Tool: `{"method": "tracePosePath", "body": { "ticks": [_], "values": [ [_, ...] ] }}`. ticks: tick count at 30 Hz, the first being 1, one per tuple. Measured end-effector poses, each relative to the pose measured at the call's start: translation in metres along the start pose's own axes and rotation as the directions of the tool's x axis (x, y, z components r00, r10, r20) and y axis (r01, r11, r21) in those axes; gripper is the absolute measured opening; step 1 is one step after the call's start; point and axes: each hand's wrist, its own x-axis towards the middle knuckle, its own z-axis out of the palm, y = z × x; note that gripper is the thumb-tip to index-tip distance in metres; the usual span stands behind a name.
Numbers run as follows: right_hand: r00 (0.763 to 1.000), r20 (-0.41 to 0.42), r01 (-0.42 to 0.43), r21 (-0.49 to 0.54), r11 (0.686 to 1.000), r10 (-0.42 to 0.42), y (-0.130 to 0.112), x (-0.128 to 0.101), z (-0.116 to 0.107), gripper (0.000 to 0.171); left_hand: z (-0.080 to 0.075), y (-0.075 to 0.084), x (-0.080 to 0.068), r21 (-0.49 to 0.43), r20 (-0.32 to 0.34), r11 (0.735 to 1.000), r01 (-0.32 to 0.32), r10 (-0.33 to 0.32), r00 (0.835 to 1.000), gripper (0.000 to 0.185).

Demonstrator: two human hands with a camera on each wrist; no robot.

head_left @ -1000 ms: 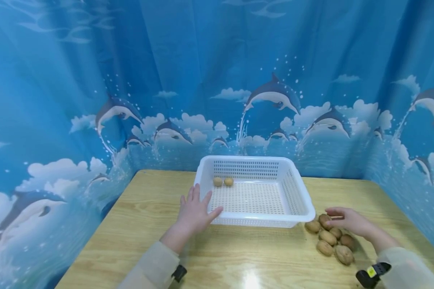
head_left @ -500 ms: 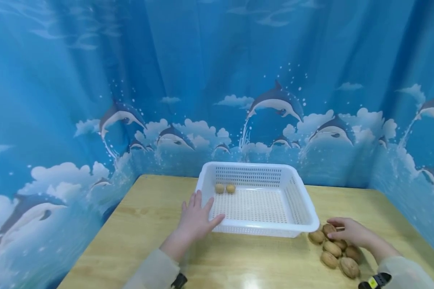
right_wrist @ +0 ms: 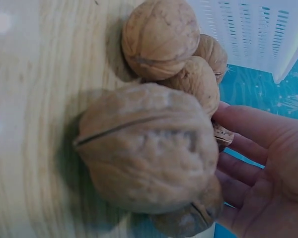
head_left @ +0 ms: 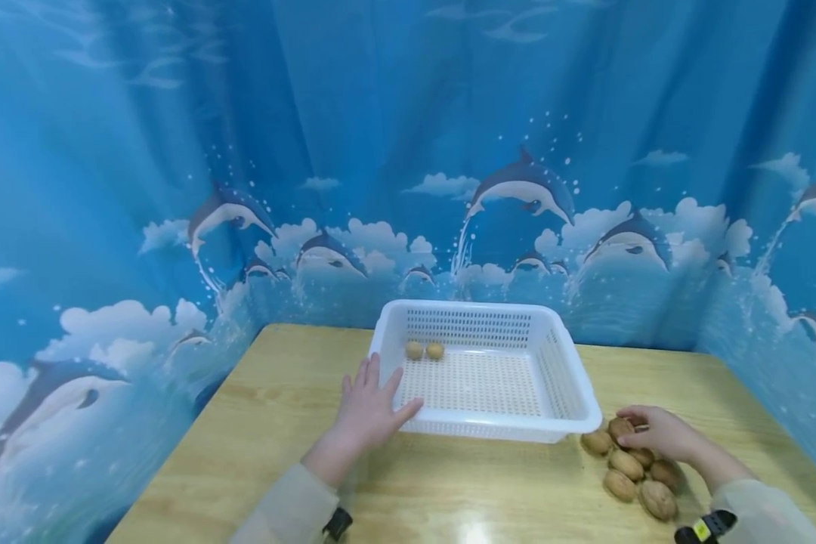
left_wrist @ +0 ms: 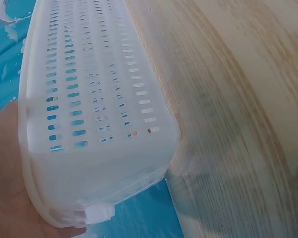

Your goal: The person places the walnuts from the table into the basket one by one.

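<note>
A white perforated basket stands on the wooden table with two walnuts at its back left. My left hand rests flat against the basket's front left corner, fingers straight; the left wrist view shows the basket wall against my palm. Right of the basket lies a pile of several walnuts. My right hand reaches over the pile and its thumb and fingers curl round the topmost walnut. Up close, the walnuts touch my fingers.
A blue dolphin-print curtain closes in the table on the back and both sides. Bare wood lies in front of the basket and to its left. The basket's corner stands just beyond the pile.
The view has shifted slightly. My left hand stays on the basket corner. My right hand stays at the top of the pile, its fingers a little more closed over the walnut.
</note>
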Motion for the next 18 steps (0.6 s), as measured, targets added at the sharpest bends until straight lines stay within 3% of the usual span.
{"method": "tracePosePath", "body": {
  "ticks": [9, 18],
  "values": [
    [0.999, -0.036, -0.036, 0.0, 0.999, 0.036, -0.0046, -0.0078, 0.0028, 0.047, -0.0012, 0.0024, -0.0009, -0.001, 0.013, 1.0, -0.012, 0.012, 1.0, 0.078],
    [0.997, -0.037, -0.065, 0.042, 0.997, 0.067, -0.0099, -0.008, -0.0015, 0.058, -0.002, 0.0011, -0.0001, -0.01, -0.001, 1.0, -0.012, 0.012, 1.0, 0.077]
  ]
}}
